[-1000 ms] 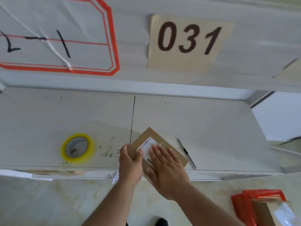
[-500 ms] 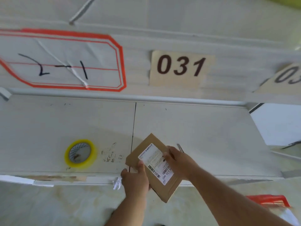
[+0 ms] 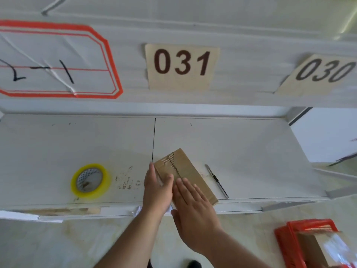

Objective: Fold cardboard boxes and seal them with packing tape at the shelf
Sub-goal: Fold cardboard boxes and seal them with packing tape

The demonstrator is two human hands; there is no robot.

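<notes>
A small flat cardboard box (image 3: 183, 167) lies on the white shelf (image 3: 251, 151), near its front edge. A zigzag tear strip runs along its upper face, and no label shows. My left hand (image 3: 157, 190) rests against the box's left side, fingers straight and thumb on top. My right hand (image 3: 193, 206) lies flat on the near half of the box, fingers straight. A roll of yellowish clear packing tape (image 3: 90, 180) lies flat on the shelf, well to the left of the box.
A slim utility knife (image 3: 217, 180) lies just right of the box. Labels "031" (image 3: 182, 64) and "030" (image 3: 324, 73) hang on the shelf edge above. A red basket (image 3: 289, 242) holding a cardboard box stands on the floor at lower right.
The box was lifted off the shelf and turned over; the white label face is now down and the tear-strip face up. Both hands went from gripping it to lying flat on it.
</notes>
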